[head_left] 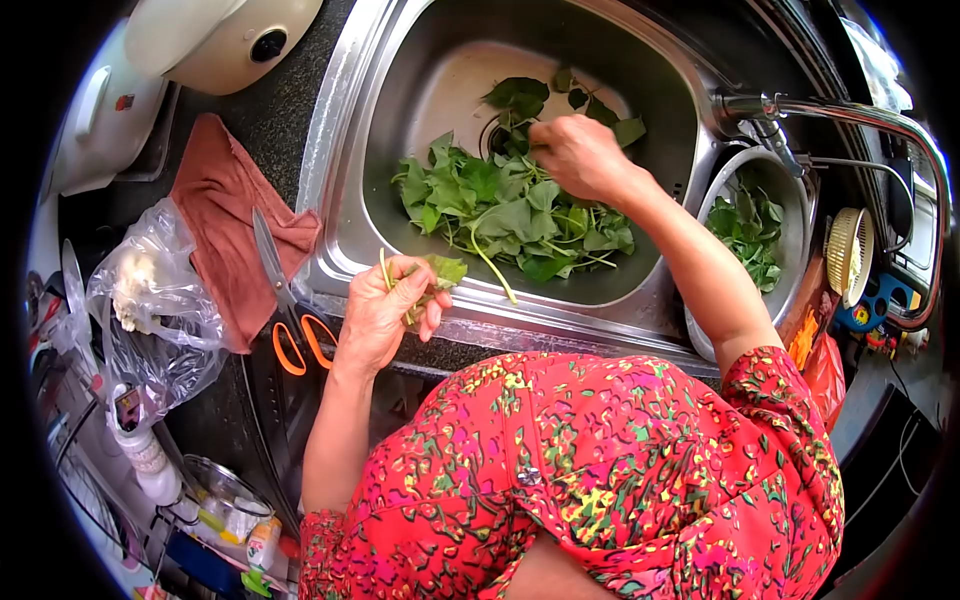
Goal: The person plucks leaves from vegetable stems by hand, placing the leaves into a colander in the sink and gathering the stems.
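My left hand (385, 305) is closed around a leafy green sprig (447, 270) at the sink's near-left rim. A pale stem pokes up above its fingers. Over the sink, my right hand (582, 155) has its fingers curled down among dark leaves (518, 97); its fingertips are partly hidden, so what they grip is unclear. A heap of leafy greens (500, 205) covers the near part of the steel sink (440, 90). One light stem (492, 265) sticks out of the heap toward the near wall.
A metal basin (708, 315) with more leaves stands right of the sink, near the faucet (745, 105). On the left lie orange-handled scissors (290, 335), a brown cloth (215, 220) and a clear plastic bag (170, 300). A cream appliance (235, 45) is at the back left.
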A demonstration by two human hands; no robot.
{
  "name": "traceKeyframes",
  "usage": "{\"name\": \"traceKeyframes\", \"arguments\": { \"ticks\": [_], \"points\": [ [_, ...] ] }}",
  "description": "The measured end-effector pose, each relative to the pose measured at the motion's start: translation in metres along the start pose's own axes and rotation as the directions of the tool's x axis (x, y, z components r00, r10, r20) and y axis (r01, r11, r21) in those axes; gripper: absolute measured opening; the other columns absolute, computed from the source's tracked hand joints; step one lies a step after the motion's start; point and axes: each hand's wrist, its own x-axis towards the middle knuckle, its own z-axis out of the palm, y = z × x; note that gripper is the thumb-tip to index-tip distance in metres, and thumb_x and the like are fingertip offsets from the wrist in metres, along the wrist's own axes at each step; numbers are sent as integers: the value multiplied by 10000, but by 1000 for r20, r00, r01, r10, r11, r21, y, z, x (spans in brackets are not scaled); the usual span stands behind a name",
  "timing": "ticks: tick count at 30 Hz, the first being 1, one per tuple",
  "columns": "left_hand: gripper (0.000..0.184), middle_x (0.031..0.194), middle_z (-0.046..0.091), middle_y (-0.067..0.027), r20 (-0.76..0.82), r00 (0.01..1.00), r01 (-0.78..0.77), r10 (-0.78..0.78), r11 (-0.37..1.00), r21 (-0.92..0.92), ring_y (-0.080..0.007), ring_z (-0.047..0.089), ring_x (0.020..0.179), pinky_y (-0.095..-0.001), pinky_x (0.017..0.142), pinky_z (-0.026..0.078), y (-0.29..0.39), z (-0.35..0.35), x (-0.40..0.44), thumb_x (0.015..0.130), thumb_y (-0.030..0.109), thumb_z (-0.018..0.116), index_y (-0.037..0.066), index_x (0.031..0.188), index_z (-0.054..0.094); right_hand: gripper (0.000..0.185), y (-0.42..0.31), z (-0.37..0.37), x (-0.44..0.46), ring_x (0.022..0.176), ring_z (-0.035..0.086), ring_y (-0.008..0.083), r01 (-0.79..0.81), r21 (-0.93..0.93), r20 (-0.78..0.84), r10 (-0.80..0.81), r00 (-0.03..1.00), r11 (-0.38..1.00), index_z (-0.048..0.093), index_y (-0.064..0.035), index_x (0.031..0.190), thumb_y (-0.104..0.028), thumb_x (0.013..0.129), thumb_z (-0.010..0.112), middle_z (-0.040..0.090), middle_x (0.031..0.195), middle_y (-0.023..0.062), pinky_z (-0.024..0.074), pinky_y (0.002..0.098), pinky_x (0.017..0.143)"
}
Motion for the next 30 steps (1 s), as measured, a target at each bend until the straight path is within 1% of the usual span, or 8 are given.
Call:
{"name": "traceKeyframes", "arguments": {
  "ticks": [2,6,9,11,14,19,25,30],
  "points": [
    [161,685,567,-142,-18,1000,4,-3,999,35,-150,527,506,-226,405,423,1,3,0,877,158,482,9,833,523,217,-10,20,14,803,583,328,19,140,1,-19,1000,990,598,-20,793,-228,738,579,602,805,182,459,426,692],
    [174,664,554,-119,35,997,-71,71,997,14,-145,522,497,-222,401,412,-4,-2,0,874,175,489,10,827,523,225,-8,67,39,843,575,329,85,22,26,-85,996,996,615,-29,840,-202,698,629,603,824,177,459,401,729],
    [183,649,542,-97,19,998,-52,52,998,-32,-139,513,487,-218,401,405,-2,-2,-1,871,184,496,13,810,518,360,14,56,36,829,584,304,-67,378,160,6,987,923,574,-2,1017,-109,675,596,609,873,207,455,338,749],
    [189,668,557,-100,23,999,-30,31,999,-28,-128,511,494,-214,390,396,-1,-3,0,870,181,499,19,776,518,270,29,50,16,684,550,161,26,610,-230,146,962,792,572,47,935,-88,703,594,594,708,117,446,306,614],
    [182,623,561,-65,-58,998,-1,-1,999,-42,-102,497,455,-189,367,377,6,9,3,832,163,562,31,713,527,246,21,-5,-21,516,514,70,-97,915,28,178,984,392,554,46,982,-73,768,573,572,671,55,399,208,442],
    [98,598,554,-42,-49,999,-13,16,997,71,-68,439,380,-153,316,310,17,23,15,780,94,612,5,809,582,264,24,-10,-49,359,408,91,-116,985,96,151,984,125,494,43,961,-150,805,584,490,548,35,381,244,386],
    [250,612,559,5,-27,1000,19,-9,921,389,-13,399,389,-139,329,285,21,46,36,747,43,620,17,993,587,214,21,4,-65,407,484,99,-68,997,64,131,989,30,555,-8,904,-191,800,590,567,631,50,400,221,388],
    [265,622,563,18,-29,998,-41,53,941,335,-11,412,422,-145,344,293,11,61,55,726,80,666,6,968,588,217,0,12,-74,394,459,89,-48,998,38,192,981,51,550,-6,910,-187,799,593,548,616,39,378,214,380]
  ]
}}
